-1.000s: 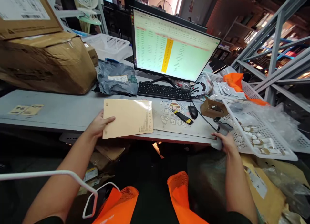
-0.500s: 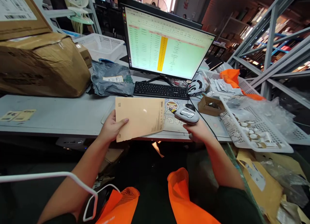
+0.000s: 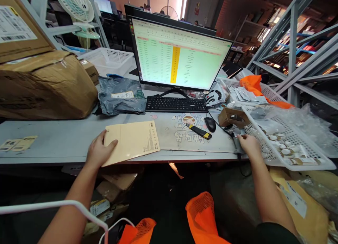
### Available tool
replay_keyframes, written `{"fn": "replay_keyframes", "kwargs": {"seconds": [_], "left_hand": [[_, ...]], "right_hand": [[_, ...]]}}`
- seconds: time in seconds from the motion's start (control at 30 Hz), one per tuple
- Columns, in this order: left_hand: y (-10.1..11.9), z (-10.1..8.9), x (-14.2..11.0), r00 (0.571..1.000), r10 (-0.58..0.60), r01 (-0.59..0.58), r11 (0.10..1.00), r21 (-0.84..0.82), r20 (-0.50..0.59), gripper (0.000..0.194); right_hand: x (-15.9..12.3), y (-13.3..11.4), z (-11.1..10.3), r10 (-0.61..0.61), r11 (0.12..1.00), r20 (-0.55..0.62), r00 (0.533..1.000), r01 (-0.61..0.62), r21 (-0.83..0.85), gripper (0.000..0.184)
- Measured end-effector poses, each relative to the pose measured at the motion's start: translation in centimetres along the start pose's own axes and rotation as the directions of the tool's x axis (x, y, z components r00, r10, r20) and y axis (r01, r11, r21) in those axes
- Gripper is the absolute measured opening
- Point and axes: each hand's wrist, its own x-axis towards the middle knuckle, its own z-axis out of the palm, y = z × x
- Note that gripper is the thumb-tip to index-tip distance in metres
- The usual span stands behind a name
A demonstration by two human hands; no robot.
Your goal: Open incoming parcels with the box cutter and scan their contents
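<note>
Light is mixed: the desk (image 3: 66, 140) is evenly lit with soft shadows, while the space beneath it drops to near black. The window (image 3: 182, 4) at top burns out to white; the monitor (image 3: 195, 61) glows pale green, its small text illegible. Fine print on the tan packet (image 3: 129, 142) is likewise unreadable. Background dim, reddish, soft. Wide-angle stretch toward edges; metal rack (image 3: 292, 43) at right slants strongly.

My feed shows an orange vest (image 3: 204, 221) in two visible parts, each with open mesh at its rounded end and smoother, solid orange cloth folded against it. I see a plain dark sleeve (image 3: 276, 233) on the right arm. The left hand (image 3: 99, 150) and the right hand (image 3: 249, 145) are bare. A smooth white tube (image 3: 66, 203) curves in at lower left; whether it is worn, I cannot tell.
</note>
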Motion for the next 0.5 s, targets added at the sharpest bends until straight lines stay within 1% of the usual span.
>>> {"fn": "replay_keyframes", "kwargs": {"seconds": [0.03, 0.07, 0.1, 0.13, 0.17, 0.2, 0.23, 0.3, 0.37, 0.43, 0.5], "left_hand": [[0.2, 0.2, -0.1, 0.999, -0.013, 0.013, 1.0, 0.012, -0.03, 0.071], [0.4, 0.3, -0.2, 0.998, -0.03, 0.03, 0.999, 0.011, -0.053, 0.068], [0.5, 0.4, -0.3, 0.997, -0.035, 0.036, 0.999, 0.014, -0.069, 0.066], [0.7, 0.4, -0.4, 0.996, -0.04, 0.042, 0.999, 0.018, -0.08, 0.065], [0.8, 0.4, -0.5, 0.995, -0.05, 0.051, 0.998, 0.019, -0.085, 0.065], [0.8, 0.4, -0.6, 0.994, -0.06, 0.062, 0.998, 0.017, -0.09, 0.065], [0.8, 0.4, -0.7, 0.993, -0.067, 0.068, 0.998, 0.014, -0.1, 0.065], [0.8, 0.4, -0.9, 0.988, -0.063, 0.064, 0.998, 0.005, -0.141, 0.064], [0.8, 0.5, -1.1, 0.982, -0.049, 0.05, 0.999, 0.002, -0.182, 0.062], [0.9, 0.5, -1.2, 0.979, -0.049, 0.051, 0.999, 0.006, -0.198, 0.062], [1.0, 0.5, -1.3, 0.979, -0.059, 0.064, 0.998, 0.015, -0.195, 0.061]], "right_hand": [[-0.5, -0.7, 0.5, -0.064, 0.998, -0.067, 0.996, 0.065, 0.006, 0.029], [-1.1, -1.6, 1.1, -0.134, 0.989, -0.099, 0.986, 0.139, 0.05, 0.04], [-1.6, -2.9, 2.1, -0.197, 0.97, -0.095, 0.976, 0.208, 0.126, 0.051], [-2.0, -4.4, 3.2, -0.247, 0.942, -0.06, 0.967, 0.254, 0.218, 0.059], [-2.2, -6.0, 4.4, -0.286, 0.911, -0.006, 0.958, 0.274, 0.307, 0.065], [-2.1, -7.8, 5.7, -0.326, 0.886, 0.034, 0.945, 0.293, 0.359, 0.067], [-1.6, -9.5, 7.1, -0.366, 0.87, 0.044, 0.93, 0.325, 0.371, 0.066], [0.0, -12.7, 9.5, -0.441, 0.853, 0.019, 0.897, 0.413, 0.318, 0.06], [1.9, -15.3, 11.3, -0.482, 0.848, 0.003, 0.876, 0.466, 0.251, 0.057], [3.2, -17.1, 12.2, -0.485, 0.851, 0.013, 0.875, 0.468, 0.236, 0.06], [3.0, -17.8, 12.1, -0.475, 0.845, 0.022, 0.88, 0.449, 0.291, 0.066]]}}
